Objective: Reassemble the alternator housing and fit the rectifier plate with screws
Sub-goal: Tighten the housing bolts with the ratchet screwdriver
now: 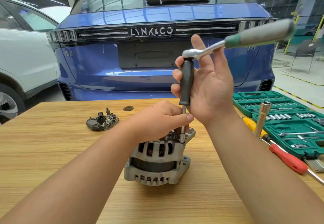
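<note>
The black driver handle (186, 82) is gripped by the right hand (208, 87) at centre frame: three fingers are curled round it from the left, while the index finger stands straight up behind the ratchet head. The steel shaft (183, 124) below the handle is pinched between thumb and fingers of the left hand (163, 118), which rests on top of the alternator housing (157, 160). The shaft is held upright, with its lower end seated on a fastener at the upper right edge of the housing.

From the left of the frame: a white car (22, 57) is seen at the left edge. The wooden table (52, 153) fills the lower half. The rectifier plate (102, 121) lies flat on the table at centre left, well apart from the housing. A small dark disc (128, 108) is seen on the table just beyond it. The alternator housing stands on end at lower centre, with copper windings visible through its slots. A blue car (157, 48), rear facing the camera, occupies the upper centre.

A ratchet wrench (245, 38) is seated on top of the driver handle; its green and grey grip extends to the upper right and is blurred. At the right of the frame, a long socket (262, 118) stands upright on the table. A yellow-handled screwdriver (252, 124) and a red-handled screwdriver (287, 159) lie beside 2 open green tool cases (298, 129) holding sockets and bits.
</note>
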Demonstrator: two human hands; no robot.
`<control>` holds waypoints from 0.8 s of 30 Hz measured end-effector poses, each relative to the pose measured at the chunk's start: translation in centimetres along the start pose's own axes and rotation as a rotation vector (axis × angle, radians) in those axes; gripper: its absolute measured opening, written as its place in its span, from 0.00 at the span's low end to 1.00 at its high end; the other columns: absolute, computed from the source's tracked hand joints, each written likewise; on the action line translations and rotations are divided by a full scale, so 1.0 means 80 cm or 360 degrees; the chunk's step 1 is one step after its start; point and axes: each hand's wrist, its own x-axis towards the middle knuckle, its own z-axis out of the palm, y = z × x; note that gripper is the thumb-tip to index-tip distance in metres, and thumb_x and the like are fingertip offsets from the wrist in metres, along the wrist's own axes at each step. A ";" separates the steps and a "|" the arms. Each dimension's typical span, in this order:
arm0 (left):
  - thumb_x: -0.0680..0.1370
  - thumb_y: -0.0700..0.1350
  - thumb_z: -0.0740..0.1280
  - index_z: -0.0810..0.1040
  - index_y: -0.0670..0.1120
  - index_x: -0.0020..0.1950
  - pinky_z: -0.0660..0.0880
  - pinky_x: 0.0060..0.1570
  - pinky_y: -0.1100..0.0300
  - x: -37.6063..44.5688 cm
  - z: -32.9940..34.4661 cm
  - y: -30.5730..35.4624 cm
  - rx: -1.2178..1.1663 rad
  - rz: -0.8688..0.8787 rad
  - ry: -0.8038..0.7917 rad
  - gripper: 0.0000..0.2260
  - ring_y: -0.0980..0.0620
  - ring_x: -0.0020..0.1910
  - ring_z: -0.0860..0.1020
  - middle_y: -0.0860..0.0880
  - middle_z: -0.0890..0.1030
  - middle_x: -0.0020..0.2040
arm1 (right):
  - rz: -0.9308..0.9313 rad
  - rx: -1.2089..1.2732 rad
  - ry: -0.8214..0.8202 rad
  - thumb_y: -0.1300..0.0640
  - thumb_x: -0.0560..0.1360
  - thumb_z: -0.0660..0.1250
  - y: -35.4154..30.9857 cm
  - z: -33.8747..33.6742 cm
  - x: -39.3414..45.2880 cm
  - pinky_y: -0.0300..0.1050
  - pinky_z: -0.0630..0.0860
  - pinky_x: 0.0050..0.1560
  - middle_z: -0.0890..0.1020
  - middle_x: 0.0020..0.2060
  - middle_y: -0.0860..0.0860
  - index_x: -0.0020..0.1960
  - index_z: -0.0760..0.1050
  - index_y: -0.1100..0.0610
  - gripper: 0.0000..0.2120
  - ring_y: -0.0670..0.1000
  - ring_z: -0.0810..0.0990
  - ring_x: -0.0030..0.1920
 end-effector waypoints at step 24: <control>0.82 0.62 0.61 0.83 0.60 0.40 0.67 0.37 0.57 0.003 -0.002 -0.002 0.0068 0.0052 -0.0047 0.16 0.60 0.29 0.70 0.56 0.71 0.30 | -0.0223 -0.0335 0.0158 0.60 0.83 0.58 0.004 0.005 -0.003 0.41 0.70 0.31 0.80 0.40 0.51 0.64 0.75 0.42 0.17 0.48 0.74 0.33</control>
